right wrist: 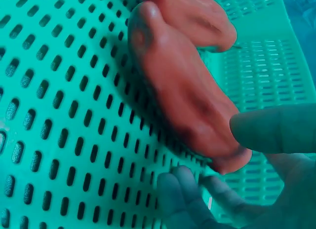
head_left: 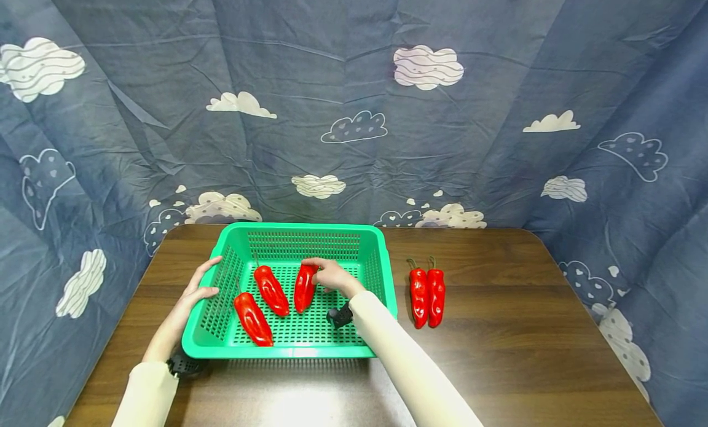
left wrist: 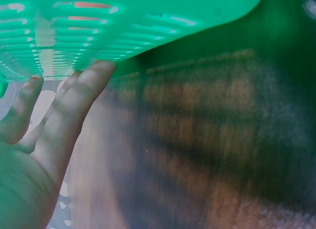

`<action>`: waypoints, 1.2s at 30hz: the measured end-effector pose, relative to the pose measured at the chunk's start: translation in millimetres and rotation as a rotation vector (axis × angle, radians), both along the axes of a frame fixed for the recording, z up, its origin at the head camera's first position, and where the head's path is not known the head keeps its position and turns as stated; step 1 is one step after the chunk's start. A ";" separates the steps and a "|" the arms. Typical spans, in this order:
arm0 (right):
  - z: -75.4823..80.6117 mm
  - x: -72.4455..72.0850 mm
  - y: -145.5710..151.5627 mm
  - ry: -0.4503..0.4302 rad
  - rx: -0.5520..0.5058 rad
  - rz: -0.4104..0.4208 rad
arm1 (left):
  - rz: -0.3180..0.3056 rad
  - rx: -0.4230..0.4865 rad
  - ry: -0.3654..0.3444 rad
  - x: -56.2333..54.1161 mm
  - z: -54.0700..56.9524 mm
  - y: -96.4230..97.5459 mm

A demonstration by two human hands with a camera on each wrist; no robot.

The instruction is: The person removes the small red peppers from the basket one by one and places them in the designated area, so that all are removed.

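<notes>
A green slotted plastic basket (head_left: 282, 352) stands on the table, with three red peppers inside. My right hand (head_left: 335, 276) reaches into it and pinches the stem end of the rightmost red pepper (head_left: 302, 293). In the right wrist view one digit presses this pepper (right wrist: 185, 93) from the side, while other fingers (right wrist: 177, 199) curl low beside its end. To its left lie a second pepper (head_left: 271, 292) and a third pepper (head_left: 253, 320), stems pointing away. At the basket's left wall is my left hand (head_left: 190, 297), fingers extended, fingertips right at the slotted side (left wrist: 148, 29).
Two more red peppers, one on the left (head_left: 418, 297) and one on the right (head_left: 436, 297), lie side by side on the wooden table (head_left: 514, 310), right of the basket. A dark blue curtain (head_left: 354, 169) with cloud prints hangs behind the table and along its sides.
</notes>
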State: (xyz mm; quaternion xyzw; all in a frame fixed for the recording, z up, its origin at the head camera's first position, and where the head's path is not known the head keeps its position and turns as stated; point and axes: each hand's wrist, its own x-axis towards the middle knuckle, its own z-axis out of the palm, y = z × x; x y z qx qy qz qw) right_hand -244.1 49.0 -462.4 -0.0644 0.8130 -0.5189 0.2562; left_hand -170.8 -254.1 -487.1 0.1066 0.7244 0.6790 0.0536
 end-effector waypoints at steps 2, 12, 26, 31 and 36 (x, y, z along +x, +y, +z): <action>-2.1 -1.2 0.1 -0.004 -0.012 0.002 | 0.005 -0.012 -0.001 -0.1 0.6 0.3; -0.5 -0.9 1.5 0.031 -0.107 -0.049 | -0.003 0.027 0.024 -2.0 0.6 1.1; 9.8 -0.3 10.2 -0.028 -0.176 -0.058 | 0.008 -0.007 -0.004 0.2 0.1 0.9; 14.5 0.2 15.0 -0.017 -0.187 -0.056 | 0.017 -0.042 -0.032 2.6 1.2 1.0; 21.8 2.4 19.1 0.006 -0.220 -0.063 | 0.012 -0.024 -0.028 2.5 1.4 1.9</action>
